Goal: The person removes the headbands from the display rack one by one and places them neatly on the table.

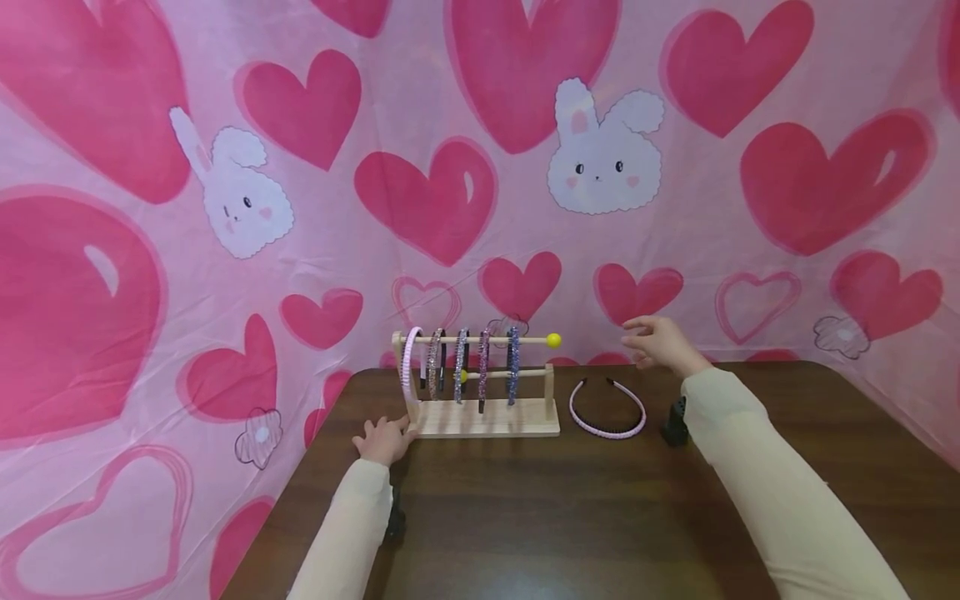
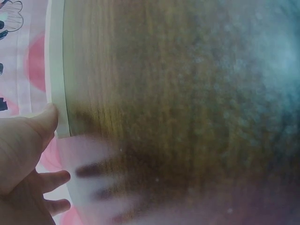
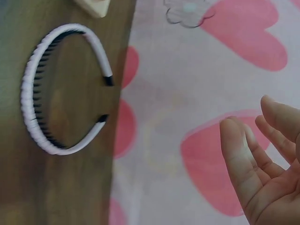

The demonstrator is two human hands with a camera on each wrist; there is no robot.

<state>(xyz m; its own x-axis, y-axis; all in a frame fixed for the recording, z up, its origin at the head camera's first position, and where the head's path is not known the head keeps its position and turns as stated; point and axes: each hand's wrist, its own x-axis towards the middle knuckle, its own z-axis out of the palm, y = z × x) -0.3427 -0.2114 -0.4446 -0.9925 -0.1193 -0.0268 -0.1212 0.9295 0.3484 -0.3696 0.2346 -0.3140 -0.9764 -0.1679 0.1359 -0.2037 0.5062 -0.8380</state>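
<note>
A wooden rack (image 1: 487,419) stands on the table, with several headbands on its upper bar. At the bar's left end hangs a pink headband (image 1: 407,367); beside it are glittery ones, including a blue headband (image 1: 513,367) on the right. My left hand (image 1: 384,440) touches the left end of the rack's base, its thumb against the wood (image 2: 57,93) in the left wrist view. Another pink headband (image 1: 609,433) with black inner teeth lies on the table right of the rack. Above and right of it, my right hand (image 1: 658,343) hovers with nothing in its fingers.
The dark brown table (image 1: 525,525) reaches back to a pink cloth (image 1: 420,67) printed with hearts and rabbits. A yellow ball (image 1: 553,340) caps the upper bar's right end, and a second yellow ball (image 1: 463,377) caps the lower bar's left end.
</note>
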